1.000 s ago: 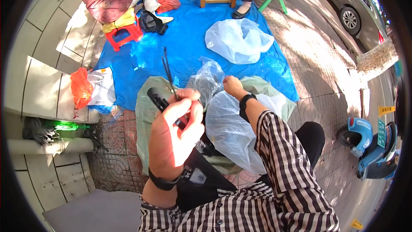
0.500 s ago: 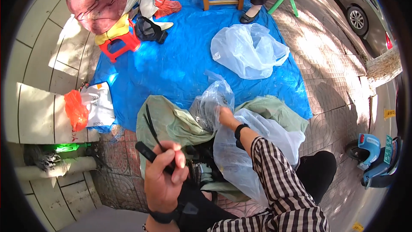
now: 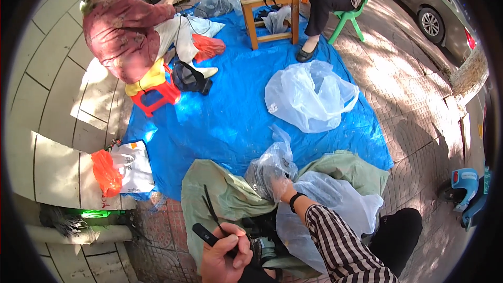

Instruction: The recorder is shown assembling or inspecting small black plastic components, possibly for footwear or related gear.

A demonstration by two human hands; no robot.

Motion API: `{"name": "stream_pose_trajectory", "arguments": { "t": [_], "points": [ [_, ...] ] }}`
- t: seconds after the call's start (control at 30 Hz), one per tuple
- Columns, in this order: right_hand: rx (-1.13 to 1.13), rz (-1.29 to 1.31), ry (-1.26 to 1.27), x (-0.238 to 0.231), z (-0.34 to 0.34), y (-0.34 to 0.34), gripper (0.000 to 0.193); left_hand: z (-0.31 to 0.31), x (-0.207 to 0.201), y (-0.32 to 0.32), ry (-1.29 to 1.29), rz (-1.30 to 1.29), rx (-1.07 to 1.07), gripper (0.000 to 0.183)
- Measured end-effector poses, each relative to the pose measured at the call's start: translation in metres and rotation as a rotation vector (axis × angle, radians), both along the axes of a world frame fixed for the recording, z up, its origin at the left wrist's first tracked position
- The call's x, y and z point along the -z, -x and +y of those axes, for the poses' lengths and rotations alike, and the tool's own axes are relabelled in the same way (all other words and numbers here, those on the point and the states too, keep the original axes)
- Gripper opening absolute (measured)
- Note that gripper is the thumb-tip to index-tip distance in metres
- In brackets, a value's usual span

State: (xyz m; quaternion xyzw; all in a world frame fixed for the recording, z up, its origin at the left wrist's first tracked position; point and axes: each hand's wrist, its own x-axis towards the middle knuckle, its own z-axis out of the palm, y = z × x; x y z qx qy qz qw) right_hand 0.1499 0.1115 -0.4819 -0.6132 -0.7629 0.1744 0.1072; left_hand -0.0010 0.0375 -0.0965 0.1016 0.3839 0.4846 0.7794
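Note:
My left hand (image 3: pixel 226 256) is closed around a black stick-like piece (image 3: pixel 205 234) with a rounded end. Two thin black strips (image 3: pixel 210 204) rise from the same grip. My right hand (image 3: pixel 283 187) is inside a clear plastic bag (image 3: pixel 272 160) with small greyish contents, and its fingers are hidden behind the film. That bag rests against an open green woven sack (image 3: pixel 209 181), whose mouth shows dark items. Beside my right forearm, a larger translucent plastic bag (image 3: pixel 330 204) is draped over the sack.
Beyond lies a blue tarp (image 3: pixel 225 126) with a crumpled clear bag (image 3: pixel 309 99). A person (image 3: pixel 123 31) sits on a red stool (image 3: pixel 157 97); another sits on a green chair (image 3: pixel 348 18) by a wooden stool (image 3: pixel 270 2) bearing small dark parts. An orange bag (image 3: pixel 106 173) and a white bag (image 3: pixel 137 170) stand left.
The view has tilted upward, so the scene sits lower and more of the seated people shows. My right hand has moved farther into the clear bag. My left hand keeps its grip.

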Motion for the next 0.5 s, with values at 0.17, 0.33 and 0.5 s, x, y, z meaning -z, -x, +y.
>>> {"name": "stream_pose_trajectory", "arguments": {
  "t": [0.17,0.33,0.5],
  "points": [
    [-0.161,-0.051,0.176,0.006,0.002,0.007,0.013,-0.007,0.008,0.004,-0.035,-0.018,0.006,0.014],
    [0.056,0.133,0.23,0.04,0.006,-0.045,0.022,-0.004,-0.006,-0.018,-0.007,-0.011,0.025,0.011],
    [0.559,1.276,0.543,-0.019,0.028,-0.039,0.005,-0.004,0.0,-0.005,-0.034,0.162,-0.039,0.015]
  ]
}}
